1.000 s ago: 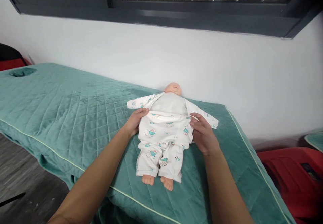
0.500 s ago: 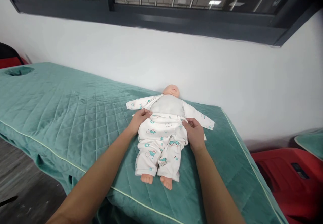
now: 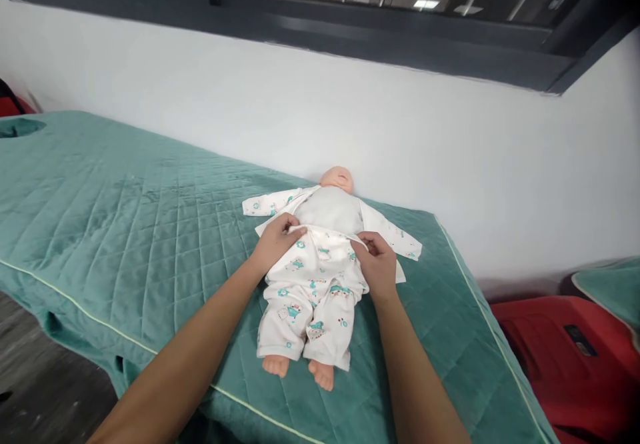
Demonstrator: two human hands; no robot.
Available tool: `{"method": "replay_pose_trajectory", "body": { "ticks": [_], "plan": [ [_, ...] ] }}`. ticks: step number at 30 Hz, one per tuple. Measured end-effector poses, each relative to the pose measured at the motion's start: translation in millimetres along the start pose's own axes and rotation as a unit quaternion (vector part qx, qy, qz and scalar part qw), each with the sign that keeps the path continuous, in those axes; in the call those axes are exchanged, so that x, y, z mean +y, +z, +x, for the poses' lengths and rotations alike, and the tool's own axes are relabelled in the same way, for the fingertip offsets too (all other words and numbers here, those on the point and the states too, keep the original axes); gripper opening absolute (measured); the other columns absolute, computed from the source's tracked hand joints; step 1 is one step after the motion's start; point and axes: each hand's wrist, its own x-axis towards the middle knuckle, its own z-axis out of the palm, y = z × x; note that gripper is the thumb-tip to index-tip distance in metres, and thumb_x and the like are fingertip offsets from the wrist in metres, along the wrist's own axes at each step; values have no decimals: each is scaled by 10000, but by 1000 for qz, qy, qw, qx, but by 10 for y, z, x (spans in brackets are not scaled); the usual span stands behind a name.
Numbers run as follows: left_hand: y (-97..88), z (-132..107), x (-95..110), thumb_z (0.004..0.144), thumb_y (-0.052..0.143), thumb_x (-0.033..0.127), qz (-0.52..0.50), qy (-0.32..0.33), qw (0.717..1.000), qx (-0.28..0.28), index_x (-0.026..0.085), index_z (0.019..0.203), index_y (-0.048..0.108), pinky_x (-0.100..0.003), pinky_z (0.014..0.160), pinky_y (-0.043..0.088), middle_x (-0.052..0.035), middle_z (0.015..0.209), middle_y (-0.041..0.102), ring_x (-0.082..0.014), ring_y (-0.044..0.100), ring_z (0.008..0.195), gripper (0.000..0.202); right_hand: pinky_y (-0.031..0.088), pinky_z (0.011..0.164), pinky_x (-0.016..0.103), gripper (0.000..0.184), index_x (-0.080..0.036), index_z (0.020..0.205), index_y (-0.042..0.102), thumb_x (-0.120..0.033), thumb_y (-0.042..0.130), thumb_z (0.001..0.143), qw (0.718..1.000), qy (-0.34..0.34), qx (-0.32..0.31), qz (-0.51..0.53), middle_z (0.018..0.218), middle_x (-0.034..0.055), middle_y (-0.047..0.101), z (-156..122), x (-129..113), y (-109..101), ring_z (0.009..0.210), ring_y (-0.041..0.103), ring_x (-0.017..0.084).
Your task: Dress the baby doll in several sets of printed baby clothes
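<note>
A baby doll [image 3: 337, 179] lies on its back on a green quilted bed, its feet toward me. It wears white printed pants [image 3: 320, 272] and a white printed jacket [image 3: 387, 229] spread apart over its pale grey torso [image 3: 330, 208]. My left hand [image 3: 280, 241] pinches the waistband at the doll's hip on the left of the view. On the opposite side, my right hand [image 3: 376, 263] has its thumb and fingers closed on the waistband's other end. Between both hands the waistband runs across the belly. The bare feet stick out of the pant legs.
The green quilted bed cover [image 3: 150, 231] has a face hole [image 3: 21, 127] at the far left. Behind it rises a white wall [image 3: 450, 144] below a dark window frame [image 3: 300, 21] with metal bars. A red plastic chair or stool [image 3: 560, 364] stands at the right.
The waistband, bunched and folded before, now lies smoother and pulled flatter over the lower belly. Both hands keep hold at its sides. The view has shifted slightly.
</note>
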Motion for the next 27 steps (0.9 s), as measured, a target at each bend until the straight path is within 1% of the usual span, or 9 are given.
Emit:
{"method": "replay_pose_trajectory", "body": {
  "ticks": [2,4,7,12,17,20,23,25,27],
  "plan": [
    [0,46,-53,831,606,338,6,-51,997,58,194,762,520,-273,713,380,35,716,511,-137,473,703,181,402,627,250,173,-200,775,649,-339,738,724,1000,15,-10,0,717,-21,593,17,10,-3,673,514,134],
    [3,99,-117,824,602,369,-18,-100,992,80,190,731,503,-273,698,375,37,688,500,-135,467,681,224,379,603,248,218,-198,769,651,-380,760,721,999,46,-24,9,694,-27,575,31,23,-8,640,487,123],
    [10,150,-176,786,628,421,-98,-155,982,47,183,737,529,-268,669,381,31,687,530,-134,481,662,262,368,589,247,262,-200,773,653,-420,780,709,994,91,-48,42,686,-30,574,37,48,-31,624,474,119],
    [-25,123,-149,729,679,385,-161,-163,973,34,183,721,525,-248,630,373,36,677,539,-121,483,638,254,393,619,254,282,-217,822,655,-464,757,732,985,132,-72,90,721,-28,612,10,98,-129,638,501,128],
    [-144,93,-144,700,702,369,-238,-218,944,-66,180,771,575,-242,577,370,27,674,548,-114,481,585,238,403,634,247,253,-224,845,668,-422,771,725,976,140,-119,118,758,-21,624,-13,96,-267,669,526,129],
    [-204,67,-143,693,720,349,-211,-179,956,-96,177,775,604,-229,576,364,19,700,564,-109,481,605,222,413,657,243,235,-225,883,678,-385,774,740,972,127,-158,122,809,-9,637,-19,77,-336,719,546,130],
    [-228,27,-113,751,693,409,-182,-126,968,-116,183,834,642,-235,637,396,5,777,589,-123,509,690,247,426,696,249,229,-226,911,683,-364,774,752,970,114,-179,116,854,1,648,-24,70,-352,768,563,135],
    [-226,5,-85,764,692,435,-158,-90,975,-125,188,882,659,-246,696,412,-2,832,589,-135,523,758,275,430,712,255,231,-224,909,688,-361,780,747,975,103,-165,106,854,0,648,-34,67,-322,770,564,135],
    [-214,-7,-62,745,717,420,-131,-48,982,-128,198,942,678,-261,771,424,-15,910,588,-153,536,844,299,431,709,263,227,-223,894,690,-365,781,743,983,86,-130,92,841,-2,645,-51,57,-265,753,561,135]
  ]
}}
